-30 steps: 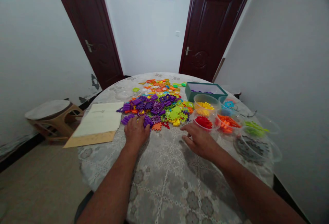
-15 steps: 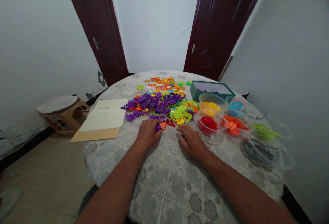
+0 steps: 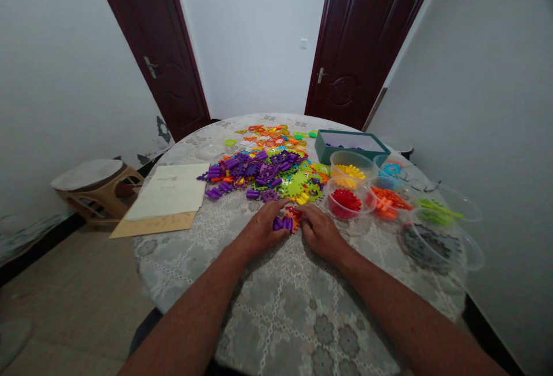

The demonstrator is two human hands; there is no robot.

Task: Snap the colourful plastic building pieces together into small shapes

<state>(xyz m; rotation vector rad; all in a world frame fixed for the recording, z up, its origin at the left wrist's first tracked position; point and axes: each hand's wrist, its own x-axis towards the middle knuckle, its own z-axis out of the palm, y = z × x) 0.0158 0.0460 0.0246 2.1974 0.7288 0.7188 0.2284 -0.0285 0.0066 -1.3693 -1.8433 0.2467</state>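
Head view: L hand (image 3: pixel 261 231) narrow, fingers curled over purple gear piece (image 3: pixel 279 224), touching; actual grip can't tell. R hand (image 3: pixel 322 232) narrow too, fingertips just right of orange gear piece (image 3: pixel 295 221), nothing visibly held. Vs 0.5 s ago: hands much closer, almost meeting; both pieces now between them. Main pile of plastic gear tiles (image 3: pixel 263 171) directly ahead of L hand, not touching. Clear bowl of red pieces (image 3: pixel 345 203) just ahead-right of R hand, yellow-piece bowl (image 3: pixel 352 163) beyond it, teal tray (image 3: pixel 349 140) further ahead. Paper sheets (image 3: pixel 166 192) well left of L hand. Lace tablecloth (image 3: pixel 298 307) under both hands.
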